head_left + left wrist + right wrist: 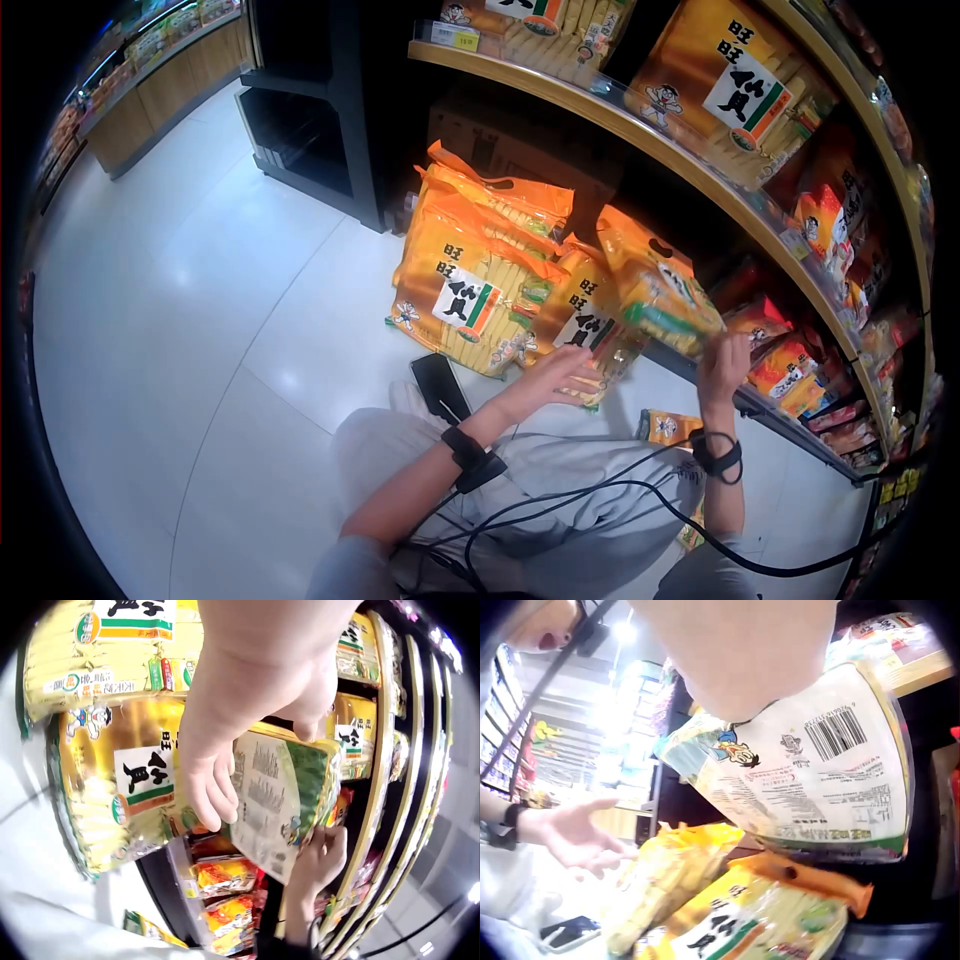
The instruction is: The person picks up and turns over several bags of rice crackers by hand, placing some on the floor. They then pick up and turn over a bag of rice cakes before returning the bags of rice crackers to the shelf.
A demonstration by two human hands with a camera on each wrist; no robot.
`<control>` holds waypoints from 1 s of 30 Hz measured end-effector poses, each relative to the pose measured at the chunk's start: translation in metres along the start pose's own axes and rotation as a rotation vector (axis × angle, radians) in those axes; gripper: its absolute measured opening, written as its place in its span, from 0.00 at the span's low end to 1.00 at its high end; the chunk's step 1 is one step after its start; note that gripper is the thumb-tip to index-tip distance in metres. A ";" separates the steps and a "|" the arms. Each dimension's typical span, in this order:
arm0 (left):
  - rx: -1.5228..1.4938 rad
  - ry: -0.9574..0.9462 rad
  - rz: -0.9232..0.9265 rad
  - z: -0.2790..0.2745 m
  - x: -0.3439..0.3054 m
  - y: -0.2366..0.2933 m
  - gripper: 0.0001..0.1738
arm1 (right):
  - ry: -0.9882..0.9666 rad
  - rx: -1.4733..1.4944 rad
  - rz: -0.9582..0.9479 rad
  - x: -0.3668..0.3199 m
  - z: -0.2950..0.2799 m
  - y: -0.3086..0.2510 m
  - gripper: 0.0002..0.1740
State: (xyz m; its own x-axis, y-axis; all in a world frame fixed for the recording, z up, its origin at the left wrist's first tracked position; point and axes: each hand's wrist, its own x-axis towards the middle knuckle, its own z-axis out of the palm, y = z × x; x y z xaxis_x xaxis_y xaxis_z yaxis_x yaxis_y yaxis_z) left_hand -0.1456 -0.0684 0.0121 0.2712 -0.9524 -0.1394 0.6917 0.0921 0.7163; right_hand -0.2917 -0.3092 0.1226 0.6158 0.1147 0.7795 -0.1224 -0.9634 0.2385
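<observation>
My right hand [722, 368] grips the lower corner of an orange bag of rice crackers [662, 285], which is tilted in front of the low shelf. In the right wrist view, the printed white back of this cracker bag [832, 780] and its barcode show. My left hand [540, 385] is held out with its fingers extended, holding nothing, in front of a second orange cracker bag [580, 318]. Left of that, more orange cracker bags [465, 290] stand upright on the floor, one behind another. The left wrist view shows my left fingers [208, 796] overlapping the held bag's edge.
A wooden-edged shelf [600, 92] with big cracker bags curves overhead and to the right. Red snack packs [785, 365] fill the lower shelf. A black phone [437, 388] lies by my leg, a small orange packet [670, 427] beyond my knee. Black cables [600, 487] cross my lap.
</observation>
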 end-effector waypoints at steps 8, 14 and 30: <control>-0.255 0.083 -0.052 0.003 -0.018 0.004 0.26 | -0.575 0.344 -0.314 -0.020 -0.055 -0.083 0.16; 0.065 0.137 0.123 0.020 -0.029 0.017 0.38 | -0.173 0.147 0.520 -0.009 -0.043 -0.037 0.38; 0.603 0.475 0.408 -0.012 -0.040 0.065 0.24 | -0.137 1.608 1.191 -0.044 0.028 -0.070 0.24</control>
State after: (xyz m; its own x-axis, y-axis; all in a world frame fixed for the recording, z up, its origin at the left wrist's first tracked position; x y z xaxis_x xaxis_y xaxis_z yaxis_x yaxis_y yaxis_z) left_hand -0.1036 -0.0207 0.0558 0.7644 -0.6440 0.0323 0.0439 0.1020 0.9938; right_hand -0.2885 -0.2533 0.0555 0.8217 -0.5661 0.0654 0.1921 0.1672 -0.9670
